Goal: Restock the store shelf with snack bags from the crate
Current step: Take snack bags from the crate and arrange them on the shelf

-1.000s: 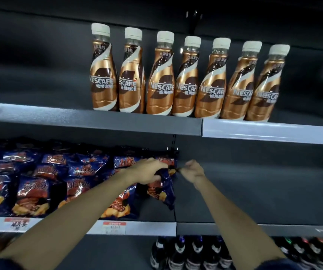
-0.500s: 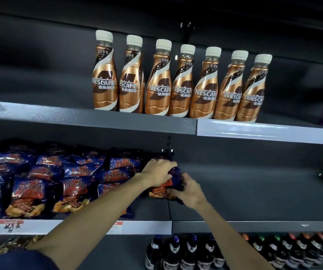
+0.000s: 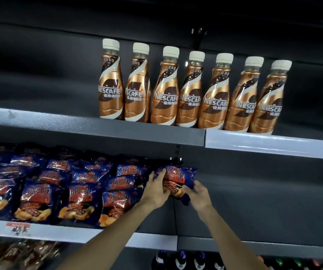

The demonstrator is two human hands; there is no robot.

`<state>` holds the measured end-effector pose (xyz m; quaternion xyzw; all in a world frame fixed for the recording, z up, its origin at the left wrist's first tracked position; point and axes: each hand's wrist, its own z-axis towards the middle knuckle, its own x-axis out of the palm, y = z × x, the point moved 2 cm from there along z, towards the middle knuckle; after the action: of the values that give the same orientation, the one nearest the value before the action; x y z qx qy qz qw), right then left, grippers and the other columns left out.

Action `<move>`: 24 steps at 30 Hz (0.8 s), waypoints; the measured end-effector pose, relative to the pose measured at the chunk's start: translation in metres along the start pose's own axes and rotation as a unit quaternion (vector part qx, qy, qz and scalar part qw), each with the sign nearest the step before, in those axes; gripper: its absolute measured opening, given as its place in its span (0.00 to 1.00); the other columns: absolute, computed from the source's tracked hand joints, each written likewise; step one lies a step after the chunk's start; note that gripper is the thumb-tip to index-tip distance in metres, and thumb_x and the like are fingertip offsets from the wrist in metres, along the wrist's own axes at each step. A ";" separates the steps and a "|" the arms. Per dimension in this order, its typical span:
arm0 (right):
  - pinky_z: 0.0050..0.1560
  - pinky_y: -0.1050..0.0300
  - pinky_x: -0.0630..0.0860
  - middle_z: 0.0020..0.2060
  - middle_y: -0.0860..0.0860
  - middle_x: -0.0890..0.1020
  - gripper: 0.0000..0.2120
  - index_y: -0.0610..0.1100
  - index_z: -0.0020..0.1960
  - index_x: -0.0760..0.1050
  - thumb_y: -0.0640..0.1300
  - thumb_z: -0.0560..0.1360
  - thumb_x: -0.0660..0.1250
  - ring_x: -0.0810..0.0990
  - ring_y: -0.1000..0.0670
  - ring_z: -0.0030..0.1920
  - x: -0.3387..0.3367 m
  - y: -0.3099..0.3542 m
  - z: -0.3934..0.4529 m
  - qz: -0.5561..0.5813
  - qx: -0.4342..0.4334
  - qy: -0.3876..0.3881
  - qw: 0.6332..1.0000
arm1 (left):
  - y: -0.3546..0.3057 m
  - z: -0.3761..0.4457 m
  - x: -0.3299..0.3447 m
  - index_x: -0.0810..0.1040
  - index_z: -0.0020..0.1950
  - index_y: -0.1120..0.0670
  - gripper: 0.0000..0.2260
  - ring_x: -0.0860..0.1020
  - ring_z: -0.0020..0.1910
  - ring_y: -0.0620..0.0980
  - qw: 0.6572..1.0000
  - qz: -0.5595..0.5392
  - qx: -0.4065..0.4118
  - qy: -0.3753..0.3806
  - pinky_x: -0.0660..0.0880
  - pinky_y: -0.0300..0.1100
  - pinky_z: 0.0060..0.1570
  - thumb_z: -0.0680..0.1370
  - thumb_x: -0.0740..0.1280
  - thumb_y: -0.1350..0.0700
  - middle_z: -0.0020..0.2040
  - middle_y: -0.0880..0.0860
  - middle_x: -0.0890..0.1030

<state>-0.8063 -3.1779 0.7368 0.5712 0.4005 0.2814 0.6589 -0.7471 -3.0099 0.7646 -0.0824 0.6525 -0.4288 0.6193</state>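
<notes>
The middle shelf (image 3: 78, 235) carries rows of blue snack bags (image 3: 74, 193); seven Nescafe bottles (image 3: 188, 92) stand on the shelf above. Both hands hold one snack bag (image 3: 178, 177) upright at the rows' right end: left hand (image 3: 155, 190) curled round its left edge, right hand (image 3: 198, 194) pinching its lower right corner.
</notes>
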 end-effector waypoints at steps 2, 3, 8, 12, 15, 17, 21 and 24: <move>0.59 0.45 0.79 0.48 0.49 0.85 0.06 0.45 0.52 0.77 0.39 0.77 0.70 0.84 0.47 0.51 0.008 0.000 0.006 0.000 0.005 0.009 1.000 | 0.002 0.002 0.004 0.49 0.80 0.47 0.36 0.68 0.69 0.56 1.000 -0.017 -0.013 0.003 0.66 0.48 0.68 0.78 0.66 0.55 0.73 0.56 0.62; 0.58 0.46 0.79 0.47 0.49 0.85 0.06 0.44 0.52 0.76 0.40 0.76 0.71 0.84 0.47 0.50 0.012 -0.001 0.009 -0.009 0.009 0.006 1.000 | 0.004 0.003 0.006 0.49 0.80 0.48 0.36 0.70 0.67 0.55 0.999 -0.029 -0.019 0.001 0.68 0.47 0.67 0.78 0.67 0.55 0.71 0.55 0.64; 0.44 0.59 0.75 0.43 0.50 0.82 0.12 0.43 0.52 0.71 0.44 0.75 0.73 0.81 0.50 0.46 0.026 0.002 0.018 -0.135 0.015 -0.048 0.989 | 0.010 0.001 0.018 0.47 0.80 0.51 0.40 0.68 0.67 0.53 0.997 -0.049 -0.059 -0.011 0.68 0.48 0.69 0.76 0.69 0.55 0.69 0.55 0.66; 0.44 0.56 0.77 0.41 0.49 0.83 0.08 0.42 0.48 0.75 0.45 0.75 0.72 0.81 0.49 0.44 0.037 0.006 0.023 -0.211 0.025 -0.068 0.975 | 0.011 0.002 0.028 0.45 0.79 0.53 0.42 0.68 0.66 0.55 0.996 -0.048 -0.081 -0.002 0.69 0.49 0.67 0.75 0.70 0.51 0.68 0.57 0.66; 0.41 0.56 0.79 0.42 0.47 0.82 0.12 0.41 0.50 0.76 0.49 0.75 0.71 0.81 0.49 0.41 0.044 0.013 0.027 -0.224 0.054 -0.040 0.972 | 0.009 0.006 0.028 0.48 0.78 0.56 0.41 0.69 0.65 0.57 0.995 -0.045 -0.093 0.008 0.70 0.47 0.66 0.75 0.70 0.51 0.68 0.58 0.64; 0.30 0.61 0.74 0.41 0.48 0.81 0.17 0.40 0.52 0.75 0.53 0.74 0.70 0.79 0.52 0.35 0.047 0.016 0.027 -0.225 0.088 -0.003 0.970 | 0.006 0.007 0.026 0.54 0.76 0.59 0.36 0.70 0.64 0.58 0.994 -0.049 -0.099 0.015 0.71 0.47 0.65 0.75 0.70 0.52 0.68 0.59 0.64; 0.28 0.63 0.71 0.47 0.45 0.83 0.29 0.38 0.59 0.74 0.59 0.68 0.71 0.82 0.50 0.41 0.049 0.016 0.030 -0.231 0.124 0.054 0.964 | 0.003 0.008 0.028 0.55 0.75 0.60 0.34 0.69 0.66 0.59 0.994 -0.054 -0.096 0.026 0.70 0.51 0.66 0.75 0.69 0.54 0.70 0.60 0.61; 0.29 0.62 0.72 0.49 0.44 0.83 0.29 0.37 0.59 0.75 0.57 0.67 0.71 0.80 0.51 0.40 0.045 0.018 0.027 -0.246 0.138 0.059 0.958 | 0.003 0.007 0.031 0.52 0.76 0.61 0.33 0.67 0.67 0.61 0.995 -0.042 -0.088 0.032 0.69 0.53 0.67 0.76 0.66 0.58 0.72 0.63 0.58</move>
<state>-0.7582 -3.1515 0.7457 0.5224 0.6020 0.0858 0.5978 -0.7467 -3.0307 0.7409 -0.1500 0.7034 -0.3975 0.5698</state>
